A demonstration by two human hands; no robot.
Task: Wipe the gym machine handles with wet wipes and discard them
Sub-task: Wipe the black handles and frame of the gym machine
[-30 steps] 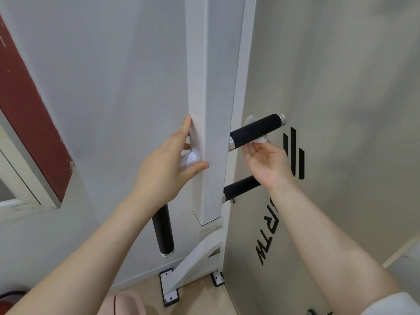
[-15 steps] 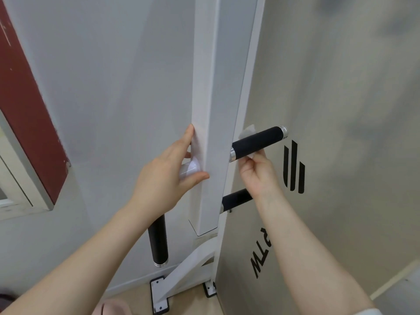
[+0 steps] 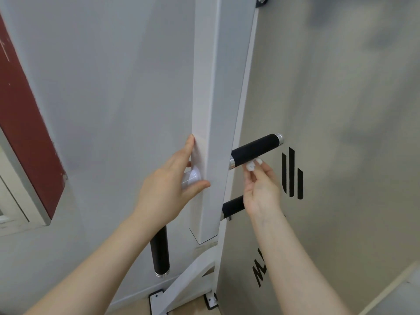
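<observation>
Below upper handle (image 3: 255,149): right hand (image 3: 261,189) fingers pinch bunched wipe (image 3: 250,165) | left hand (image 3: 169,189) grips white post (image 3: 212,133), holding something white | advice: wrap wipe fully round grip, stroke end to end.

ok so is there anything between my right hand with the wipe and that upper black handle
Nothing visible. The right hand pinches the bunched wet wipe just below the upper black handle, with only open air between them. The white post stands to the left, out of the path.
</observation>
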